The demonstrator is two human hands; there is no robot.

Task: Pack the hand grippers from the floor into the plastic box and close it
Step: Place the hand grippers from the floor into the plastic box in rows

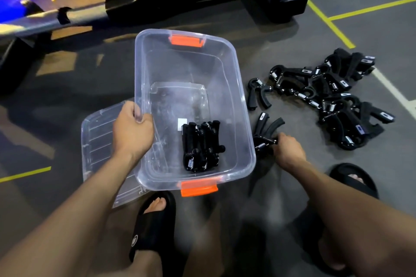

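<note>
- Hand grippers lie in a loose black pile at the right of the frame, on the grey floor, near the clear plastic box at centre.
- A small stack of packed grippers sits in the lower right corner of the box, long axes running roughly up and down the frame, springs toward the bottom edge, handles pointing up.
- The right hand closes on one gripper just beside the box's right wall; its long axis tilts up-frame, handles fanned toward the upper right, spring end low beside the fingers.
- The left hand clamps the box's left rim, thumb inside the wall, steadying it.
- The lid lies flat at lower left, partly under the box and the left forearm.
- Risk, as a judgement: the hand holds the gripper near its spring end, so the handles may swing and catch on the rim on the way in.
- Grippers dropped crosswise over the neat stack could pile up too high for the lid to shut and the orange latches to catch.
- The tangled pile may drag neighbours along when one is lifted.
- A sandalled foot just beside the lid could pin or crack it.
</note>
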